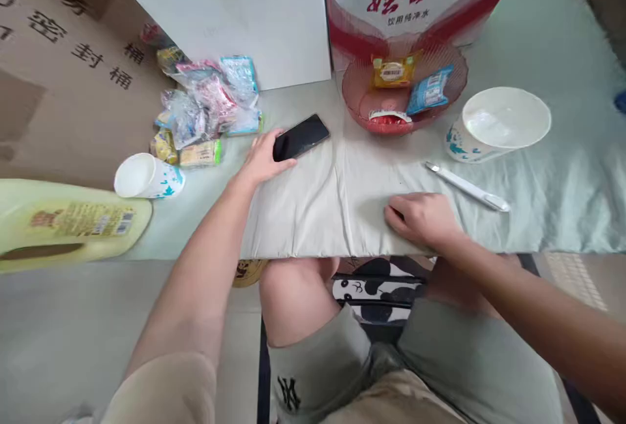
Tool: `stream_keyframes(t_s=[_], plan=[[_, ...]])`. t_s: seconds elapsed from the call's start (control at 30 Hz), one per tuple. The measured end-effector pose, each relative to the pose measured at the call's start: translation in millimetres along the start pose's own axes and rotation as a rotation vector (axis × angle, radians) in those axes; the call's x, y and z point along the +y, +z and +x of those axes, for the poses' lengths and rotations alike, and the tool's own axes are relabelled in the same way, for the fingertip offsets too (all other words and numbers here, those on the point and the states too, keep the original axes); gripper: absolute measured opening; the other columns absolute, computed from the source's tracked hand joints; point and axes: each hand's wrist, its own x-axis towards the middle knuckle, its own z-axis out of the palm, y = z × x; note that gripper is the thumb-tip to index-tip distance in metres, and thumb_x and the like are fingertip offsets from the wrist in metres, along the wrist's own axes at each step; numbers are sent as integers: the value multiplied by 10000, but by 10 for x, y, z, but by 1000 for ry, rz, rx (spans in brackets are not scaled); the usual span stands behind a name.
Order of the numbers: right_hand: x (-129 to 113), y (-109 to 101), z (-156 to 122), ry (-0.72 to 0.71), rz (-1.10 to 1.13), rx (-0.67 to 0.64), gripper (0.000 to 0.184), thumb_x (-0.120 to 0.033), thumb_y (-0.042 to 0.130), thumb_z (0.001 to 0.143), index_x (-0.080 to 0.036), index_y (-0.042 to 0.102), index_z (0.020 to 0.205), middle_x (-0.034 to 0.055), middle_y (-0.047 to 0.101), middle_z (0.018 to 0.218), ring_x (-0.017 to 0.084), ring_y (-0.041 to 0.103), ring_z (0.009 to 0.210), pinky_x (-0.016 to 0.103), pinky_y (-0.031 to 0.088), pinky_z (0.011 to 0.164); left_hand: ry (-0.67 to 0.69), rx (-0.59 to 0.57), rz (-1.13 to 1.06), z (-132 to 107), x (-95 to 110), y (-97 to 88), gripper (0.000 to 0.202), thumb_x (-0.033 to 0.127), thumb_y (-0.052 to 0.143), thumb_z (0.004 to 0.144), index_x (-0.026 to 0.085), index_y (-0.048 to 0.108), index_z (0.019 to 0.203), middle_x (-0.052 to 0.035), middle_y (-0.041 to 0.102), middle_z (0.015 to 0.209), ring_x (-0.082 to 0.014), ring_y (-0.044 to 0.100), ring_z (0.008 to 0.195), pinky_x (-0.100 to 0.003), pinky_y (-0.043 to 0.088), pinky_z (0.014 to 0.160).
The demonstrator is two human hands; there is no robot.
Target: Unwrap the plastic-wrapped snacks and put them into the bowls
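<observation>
My left hand (267,160) is closed around the near left end of a black smartphone (304,137), thumb along its lower edge and fingers at the upper. The dark-screened phone lies face up on the pale cloth-covered table. My right hand (423,218) rests on the cloth near the front edge, fingers curled into a loose fist with nothing visible in it. Just beyond it lies a slim white tool (467,188) with a metallic tip, its kind unclear. A pink ribbed bowl (355,94) further back holds a yellow packet (392,72), a blue packet (430,90) and a red-and-white packet (390,117).
A large white paper cup (472,143) stands at right. Left are a tipped paper cup (169,179), a pile of wrapped snacks (210,98) and a yellow bottle (73,218). White boxes (235,26) and a brown carton (73,111) border the back and left.
</observation>
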Motion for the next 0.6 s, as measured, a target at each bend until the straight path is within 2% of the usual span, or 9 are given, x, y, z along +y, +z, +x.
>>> stream_keyframes(t_s=[0.13, 0.2, 0.23, 0.3, 0.4, 0.6], plan=[[2, 8, 4, 33, 18, -51, 390, -317, 430, 926, -170, 579, 597, 34, 593, 543, 112, 349, 483, 310, 114, 548, -114, 154, -9, 39, -63, -48, 658, 466, 590, 855, 218, 482, 1455, -127, 534, 1460, -320, 459, 1379, -479, 346, 1173], [-2, 8, 9, 50, 34, -83, 396, -327, 426, 933, -170, 585, 606, 34, 589, 547, 112, 348, 486, 318, 111, 553, -213, 252, 61, 70, -91, -99, 536, 459, 498, 909, 256, 556, 1402, -119, 492, 1494, -343, 407, 1420, -520, 312, 1191], [-5, 7, 12, 56, 41, -94, 400, -332, 423, 937, -170, 586, 609, 34, 587, 548, 112, 347, 487, 321, 108, 556, -253, 259, 101, 92, -103, -128, 501, 474, 492, 908, 281, 604, 1357, -108, 456, 1527, -369, 367, 1444, -552, 297, 1194], [-10, 5, 18, 65, 50, -100, 411, -338, 411, 945, -170, 582, 612, 34, 584, 551, 113, 342, 489, 324, 103, 561, -311, 198, 145, 147, -118, -183, 469, 521, 501, 892, 314, 675, 1274, -82, 383, 1587, -416, 297, 1477, -609, 279, 1189], [-10, 5, 24, 65, 48, -95, 421, -341, 398, 952, -169, 568, 607, 35, 580, 551, 114, 338, 490, 324, 100, 560, -370, 108, 148, 225, -118, -224, 508, 554, 458, 896, 299, 689, 1270, -95, 380, 1599, -429, 304, 1477, -635, 272, 1185], [-1, 15, 26, 75, 30, -122, 409, -339, 395, 949, -173, 569, 618, 32, 587, 555, 118, 346, 495, 322, 101, 557, -333, 133, 241, 140, -33, -159, 616, 505, 519, 868, 206, 580, 1403, -145, 350, 1627, -420, 297, 1497, -636, 274, 1191]])
